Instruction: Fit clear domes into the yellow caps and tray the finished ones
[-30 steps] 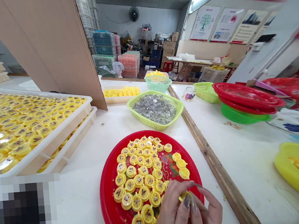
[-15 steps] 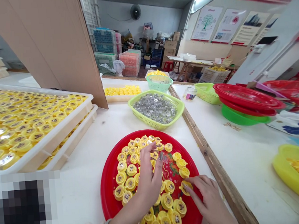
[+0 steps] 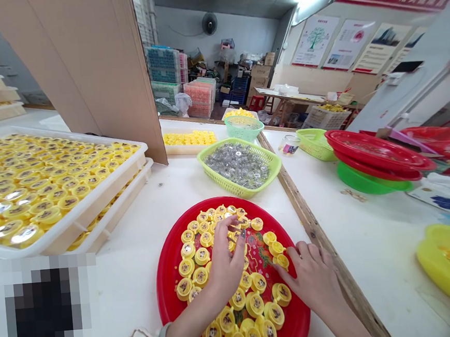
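Crowding the red tray [image 3: 165, 292]: small yellow caps [image 3: 201, 255].

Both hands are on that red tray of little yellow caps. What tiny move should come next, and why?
Probably pinch one of the three plain yellow caps with the right hand: its fingers lie beside them near the red tray's right rim, while the left hand rests on the picture-filled caps.

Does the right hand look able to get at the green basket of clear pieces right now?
Probably yes: the right hand rests at the right edge of the red tray, and the green basket stands just beyond it, open-topped, with nothing between them.
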`<move>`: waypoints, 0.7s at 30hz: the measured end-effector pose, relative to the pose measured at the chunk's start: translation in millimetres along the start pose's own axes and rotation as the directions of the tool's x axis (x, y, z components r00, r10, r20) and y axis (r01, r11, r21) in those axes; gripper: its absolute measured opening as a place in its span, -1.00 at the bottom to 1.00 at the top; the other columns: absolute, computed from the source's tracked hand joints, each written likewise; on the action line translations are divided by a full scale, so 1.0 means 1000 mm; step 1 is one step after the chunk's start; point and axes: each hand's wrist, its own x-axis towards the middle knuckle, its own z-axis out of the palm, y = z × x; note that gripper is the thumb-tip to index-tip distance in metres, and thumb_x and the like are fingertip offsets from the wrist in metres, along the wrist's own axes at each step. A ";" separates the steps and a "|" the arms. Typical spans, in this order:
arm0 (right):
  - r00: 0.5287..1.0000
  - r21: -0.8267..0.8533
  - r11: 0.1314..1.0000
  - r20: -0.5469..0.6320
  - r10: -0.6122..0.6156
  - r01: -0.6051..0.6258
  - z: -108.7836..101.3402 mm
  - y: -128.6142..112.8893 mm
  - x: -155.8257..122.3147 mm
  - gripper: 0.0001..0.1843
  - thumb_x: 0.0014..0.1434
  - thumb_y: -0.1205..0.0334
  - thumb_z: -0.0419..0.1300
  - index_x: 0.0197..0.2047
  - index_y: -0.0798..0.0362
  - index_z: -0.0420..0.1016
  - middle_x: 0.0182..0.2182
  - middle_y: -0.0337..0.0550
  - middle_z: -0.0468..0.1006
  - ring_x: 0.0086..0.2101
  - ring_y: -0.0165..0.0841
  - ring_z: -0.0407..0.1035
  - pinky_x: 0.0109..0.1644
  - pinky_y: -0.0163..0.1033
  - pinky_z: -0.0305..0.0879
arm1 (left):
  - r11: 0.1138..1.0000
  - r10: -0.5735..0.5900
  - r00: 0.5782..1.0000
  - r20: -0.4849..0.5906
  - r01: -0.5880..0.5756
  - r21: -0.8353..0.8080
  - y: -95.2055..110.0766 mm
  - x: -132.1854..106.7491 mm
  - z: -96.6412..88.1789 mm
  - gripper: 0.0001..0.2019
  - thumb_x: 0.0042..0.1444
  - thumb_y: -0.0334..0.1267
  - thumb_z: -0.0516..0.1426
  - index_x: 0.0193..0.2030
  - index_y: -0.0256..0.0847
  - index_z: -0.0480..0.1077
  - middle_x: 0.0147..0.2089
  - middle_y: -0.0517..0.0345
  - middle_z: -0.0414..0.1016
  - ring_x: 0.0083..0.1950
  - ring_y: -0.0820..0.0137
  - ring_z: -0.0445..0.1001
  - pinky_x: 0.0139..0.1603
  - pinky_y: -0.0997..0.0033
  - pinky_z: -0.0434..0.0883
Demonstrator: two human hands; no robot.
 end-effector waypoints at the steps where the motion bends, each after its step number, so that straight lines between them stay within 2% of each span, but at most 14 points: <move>1: 1.000 0.002 1.000 0.002 -0.024 0.024 0.002 -0.001 0.001 -0.70 0.26 0.02 0.06 -0.28 0.05 0.46 -0.33 0.02 0.47 -0.28 -0.08 0.33 -0.16 0.06 0.18 | 1.000 -0.006 1.000 0.025 0.007 -0.007 0.000 0.000 0.000 -0.72 0.31 -0.26 0.00 0.14 -0.06 0.23 0.12 0.03 0.33 0.12 0.23 0.32 0.08 0.15 0.35; 4: 0.999 0.063 0.997 0.013 -0.038 0.037 0.003 -0.001 0.001 -0.78 0.24 0.11 0.08 -0.30 0.05 0.46 -0.33 -0.01 0.49 -0.27 -0.09 0.35 -0.14 0.06 0.17 | 1.000 -0.016 0.987 0.161 0.019 -0.018 0.002 -0.004 0.004 -0.78 0.30 -0.30 -0.01 0.05 -0.10 0.31 0.03 0.03 0.39 0.04 0.25 0.38 0.06 0.16 0.37; 6: 0.999 0.151 0.989 0.035 -0.002 -0.004 -0.002 0.000 0.001 -0.78 0.23 0.09 0.08 -0.35 0.01 0.43 -0.37 -0.07 0.50 -0.29 -0.11 0.37 -0.17 0.02 0.16 | 1.000 -0.013 0.957 0.291 0.014 -0.001 0.002 -0.011 0.008 -0.75 0.25 -0.35 0.02 0.05 -0.12 0.32 0.03 0.01 0.39 0.05 0.24 0.39 0.10 0.13 0.37; 9: 0.994 0.308 0.946 0.080 0.075 -0.096 -0.017 -0.002 0.006 -0.70 0.24 0.04 0.06 -0.47 -0.02 0.32 -0.51 -0.18 0.46 -0.40 -0.21 0.36 -0.25 -0.07 0.13 | 0.999 -0.047 0.882 0.469 0.031 0.040 0.001 -0.024 0.015 -0.57 0.11 -0.40 0.14 0.14 -0.14 0.27 0.12 -0.04 0.36 0.15 0.18 0.37 0.20 0.05 0.32; 11: 0.990 0.399 0.908 0.101 0.097 -0.129 -0.027 -0.008 0.012 -0.68 0.25 0.05 0.05 -0.50 -0.02 0.28 -0.58 -0.24 0.42 -0.47 -0.27 0.34 -0.29 -0.12 0.11 | 0.997 -0.082 0.846 0.527 0.072 0.039 -0.001 -0.031 0.019 -0.42 0.04 -0.39 0.19 0.23 -0.14 0.20 0.21 -0.08 0.33 0.23 0.13 0.32 0.25 0.01 0.28; 13: 0.990 0.472 0.871 0.103 0.098 -0.135 -0.034 -0.017 0.018 -0.69 0.27 0.04 0.03 -0.48 -0.03 0.27 -0.60 -0.25 0.42 -0.50 -0.29 0.34 -0.31 -0.14 0.12 | 0.993 -0.111 0.850 0.515 0.120 0.017 -0.002 -0.033 0.020 -0.33 0.04 -0.38 0.19 0.31 -0.14 0.12 0.28 -0.11 0.28 0.27 0.11 0.29 0.28 -0.02 0.25; 15: 0.990 0.533 0.835 0.111 0.089 -0.135 -0.037 -0.026 0.023 -0.65 0.30 0.00 -0.01 -0.47 -0.04 0.26 -0.60 -0.24 0.45 -0.52 -0.29 0.36 -0.31 -0.14 0.14 | 0.987 -0.135 0.869 0.475 0.163 -0.018 -0.003 -0.031 0.020 -0.35 0.10 -0.37 0.15 0.34 -0.14 0.08 0.30 -0.13 0.27 0.25 0.12 0.31 0.26 -0.01 0.26; 18: 0.983 0.616 0.772 0.171 0.062 -0.156 -0.039 -0.032 0.030 -0.56 0.35 -0.09 -0.11 -0.48 -0.05 0.21 -0.61 -0.25 0.45 -0.54 -0.29 0.36 -0.31 -0.14 0.18 | 0.982 -0.114 0.898 0.424 0.166 -0.087 0.000 -0.023 0.017 -0.57 0.20 -0.33 0.09 0.22 -0.16 0.25 0.09 -0.06 0.47 0.02 0.21 0.46 0.07 0.11 0.40; 21: 0.979 0.692 0.705 0.201 0.022 -0.158 -0.042 -0.025 0.039 -0.52 0.38 -0.10 -0.18 -0.48 -0.05 0.20 -0.60 -0.26 0.44 -0.54 -0.30 0.37 -0.31 -0.15 0.24 | 0.983 -0.075 0.914 0.400 0.136 -0.126 0.004 -0.014 0.014 -0.75 0.23 -0.30 0.09 0.03 -0.17 0.42 -0.13 0.05 0.54 -0.18 0.29 0.47 -0.10 0.24 0.43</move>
